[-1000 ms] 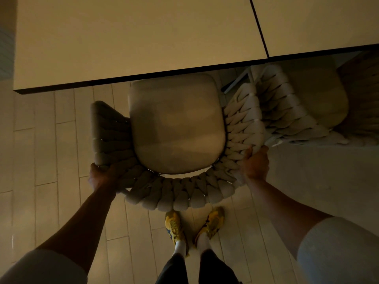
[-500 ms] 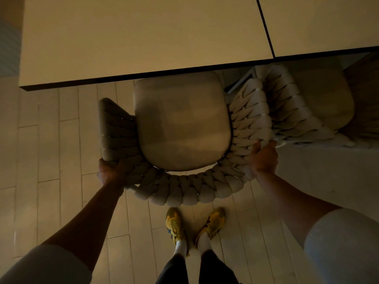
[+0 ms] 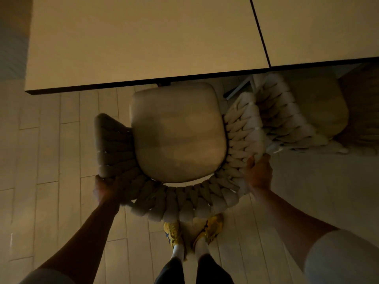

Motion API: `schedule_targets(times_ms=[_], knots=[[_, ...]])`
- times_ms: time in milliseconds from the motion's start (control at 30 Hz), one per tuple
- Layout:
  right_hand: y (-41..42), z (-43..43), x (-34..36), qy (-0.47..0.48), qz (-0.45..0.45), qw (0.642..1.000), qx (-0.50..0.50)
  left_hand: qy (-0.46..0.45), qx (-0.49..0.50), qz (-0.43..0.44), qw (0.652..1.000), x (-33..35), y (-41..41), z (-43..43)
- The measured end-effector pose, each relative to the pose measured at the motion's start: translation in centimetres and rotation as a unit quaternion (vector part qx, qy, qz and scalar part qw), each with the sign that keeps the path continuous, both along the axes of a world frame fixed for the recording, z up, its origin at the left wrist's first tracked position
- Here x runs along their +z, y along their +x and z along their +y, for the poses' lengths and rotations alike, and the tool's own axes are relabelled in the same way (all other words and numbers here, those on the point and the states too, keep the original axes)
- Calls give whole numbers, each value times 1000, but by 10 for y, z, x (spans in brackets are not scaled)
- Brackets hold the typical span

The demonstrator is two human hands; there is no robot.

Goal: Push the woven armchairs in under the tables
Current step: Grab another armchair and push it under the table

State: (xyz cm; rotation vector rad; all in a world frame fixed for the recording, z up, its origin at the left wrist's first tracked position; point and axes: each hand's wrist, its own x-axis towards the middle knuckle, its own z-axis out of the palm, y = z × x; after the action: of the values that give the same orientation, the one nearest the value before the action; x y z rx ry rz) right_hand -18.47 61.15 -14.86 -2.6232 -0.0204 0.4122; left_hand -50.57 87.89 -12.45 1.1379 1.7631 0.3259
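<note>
Left hand (image 3: 105, 189) and right hand (image 3: 259, 175) each grip a rear corner of the woven armchair (image 3: 178, 132), seat front just at the worktop (image 3: 143, 37) edge, so the push should run straight under.

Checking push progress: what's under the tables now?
The armchair has only its seat front at the edge of the left table; a second armchair sits partly under the right table, beside a white leg. Anything deeper is covered by the tabletops.

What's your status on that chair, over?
Left hand, right hand grip woven armchair's back. Seat front at table edge. Right side crowded by second armchair.
</note>
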Motion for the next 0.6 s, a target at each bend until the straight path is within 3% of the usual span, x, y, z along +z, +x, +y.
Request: schedule_targets(times_ms=[600], knots=[[-4,0,0,-61,18,998,-4,-3,-21,13,1000,-6,-14,20]])
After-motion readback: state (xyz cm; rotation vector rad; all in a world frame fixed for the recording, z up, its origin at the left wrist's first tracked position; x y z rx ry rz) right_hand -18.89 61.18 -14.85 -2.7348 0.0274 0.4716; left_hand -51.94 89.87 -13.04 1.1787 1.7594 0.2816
